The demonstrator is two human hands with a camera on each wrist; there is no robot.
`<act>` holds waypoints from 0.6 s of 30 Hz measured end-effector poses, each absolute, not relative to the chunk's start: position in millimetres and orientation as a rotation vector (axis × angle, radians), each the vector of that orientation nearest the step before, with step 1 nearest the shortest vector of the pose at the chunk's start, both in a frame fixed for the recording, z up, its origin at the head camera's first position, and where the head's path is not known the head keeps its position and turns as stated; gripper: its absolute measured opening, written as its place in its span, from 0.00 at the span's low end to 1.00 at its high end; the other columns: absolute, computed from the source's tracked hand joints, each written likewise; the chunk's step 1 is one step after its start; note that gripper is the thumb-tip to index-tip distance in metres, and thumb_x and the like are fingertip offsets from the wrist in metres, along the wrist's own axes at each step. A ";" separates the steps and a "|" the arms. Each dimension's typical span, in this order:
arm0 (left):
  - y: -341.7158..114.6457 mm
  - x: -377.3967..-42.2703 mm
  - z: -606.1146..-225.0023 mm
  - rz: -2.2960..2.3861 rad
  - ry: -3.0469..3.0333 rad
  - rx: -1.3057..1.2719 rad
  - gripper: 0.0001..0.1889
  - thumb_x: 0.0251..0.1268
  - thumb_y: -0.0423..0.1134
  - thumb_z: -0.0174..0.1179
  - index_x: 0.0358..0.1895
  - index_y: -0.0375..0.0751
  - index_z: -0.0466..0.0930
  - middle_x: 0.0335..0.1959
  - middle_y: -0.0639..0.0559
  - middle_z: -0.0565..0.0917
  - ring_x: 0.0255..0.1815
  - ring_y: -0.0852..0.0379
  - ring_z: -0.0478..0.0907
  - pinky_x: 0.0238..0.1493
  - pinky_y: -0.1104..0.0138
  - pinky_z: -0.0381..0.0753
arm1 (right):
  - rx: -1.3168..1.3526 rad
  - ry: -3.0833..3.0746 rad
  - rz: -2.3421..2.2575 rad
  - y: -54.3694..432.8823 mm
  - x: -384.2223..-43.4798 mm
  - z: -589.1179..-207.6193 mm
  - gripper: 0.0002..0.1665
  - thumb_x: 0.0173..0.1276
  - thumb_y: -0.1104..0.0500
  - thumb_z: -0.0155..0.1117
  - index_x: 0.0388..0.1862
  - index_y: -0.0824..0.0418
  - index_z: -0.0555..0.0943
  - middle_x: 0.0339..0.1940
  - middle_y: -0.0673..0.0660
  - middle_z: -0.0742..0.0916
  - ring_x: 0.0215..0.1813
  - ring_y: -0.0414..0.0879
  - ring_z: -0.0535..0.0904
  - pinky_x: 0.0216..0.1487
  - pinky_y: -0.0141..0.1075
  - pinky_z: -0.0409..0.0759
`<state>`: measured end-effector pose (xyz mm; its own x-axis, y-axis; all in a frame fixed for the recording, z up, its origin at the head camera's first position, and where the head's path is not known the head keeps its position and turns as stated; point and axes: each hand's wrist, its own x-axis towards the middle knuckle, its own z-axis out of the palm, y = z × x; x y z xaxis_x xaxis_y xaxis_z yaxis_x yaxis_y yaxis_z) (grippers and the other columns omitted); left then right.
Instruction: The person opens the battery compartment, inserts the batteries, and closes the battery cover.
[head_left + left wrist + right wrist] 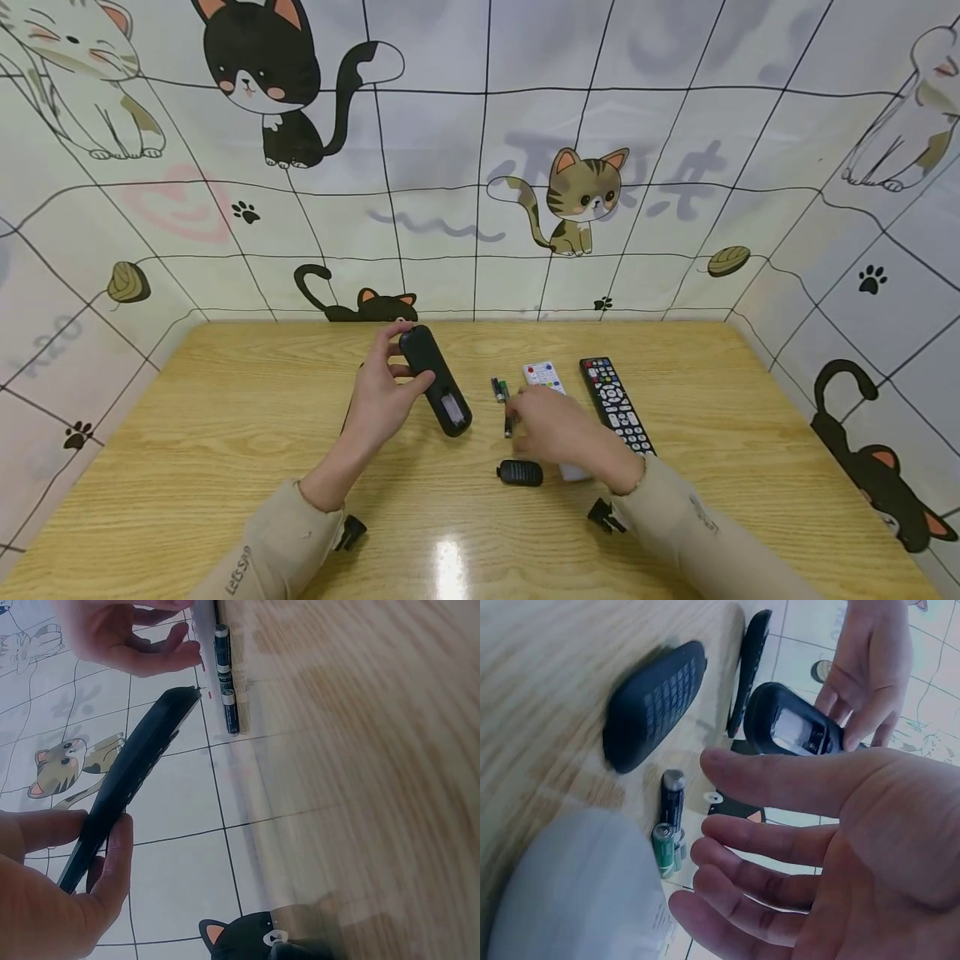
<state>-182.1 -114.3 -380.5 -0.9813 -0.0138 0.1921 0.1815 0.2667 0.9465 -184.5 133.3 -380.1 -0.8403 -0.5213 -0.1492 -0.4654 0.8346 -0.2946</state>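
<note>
My left hand (382,392) holds a black remote control (429,367) between thumb and fingers, its back toward me and the battery compartment (453,410) uncovered. In the left wrist view this remote (131,780) appears edge-on. My right hand (558,425) hovers by several small batteries (508,425); its fingers are loosely bent with nothing between them in the right wrist view. A dark battery (673,801) and a green battery (663,851) lie just beyond those fingertips. Nearer me is a ribbed black battery cover (520,473). A white remote control (543,376) lies partly hidden under my right hand.
Another black remote control (611,400) lies face up at the right. A thin dark object (751,667), seen edge-on, lies on the table beyond the cover. A cat-patterned cloth (450,150) rises along the back and sides of the wooden table (225,417).
</note>
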 end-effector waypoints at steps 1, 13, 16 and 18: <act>-114.1 -182.0 -380.4 -1.799 -2.371 -0.159 0.38 0.64 0.23 0.68 0.75 0.45 0.62 0.53 0.38 0.77 0.44 0.45 0.86 0.40 0.65 0.85 | -0.767 2.799 -0.351 133.3 -185.6 -380.3 0.20 0.62 0.60 0.78 0.52 0.62 0.86 0.49 0.56 0.84 0.53 0.53 0.80 0.46 0.48 0.82; -113.6 -182.2 -381.8 -1.793 -2.358 -0.189 0.37 0.63 0.22 0.68 0.74 0.46 0.64 0.52 0.38 0.77 0.43 0.45 0.86 0.39 0.66 0.85 | -0.837 2.778 -0.307 124.6 -191.2 -384.1 0.16 0.63 0.63 0.76 0.50 0.64 0.87 0.47 0.56 0.85 0.51 0.52 0.79 0.49 0.45 0.81; -113.1 -182.2 -382.3 -1.799 -2.354 -0.202 0.38 0.63 0.22 0.67 0.74 0.47 0.64 0.52 0.37 0.77 0.43 0.45 0.86 0.39 0.66 0.85 | -0.838 2.783 -0.309 123.0 -191.6 -385.7 0.15 0.63 0.64 0.74 0.49 0.64 0.87 0.46 0.56 0.85 0.50 0.51 0.79 0.48 0.45 0.81; -113.1 -182.2 -382.6 -1.799 -2.359 -0.199 0.38 0.63 0.22 0.67 0.74 0.47 0.64 0.52 0.38 0.77 0.43 0.45 0.86 0.39 0.66 0.85 | -0.832 2.781 -0.317 122.1 -191.8 -386.8 0.15 0.62 0.64 0.75 0.48 0.65 0.87 0.47 0.56 0.85 0.50 0.51 0.79 0.49 0.45 0.81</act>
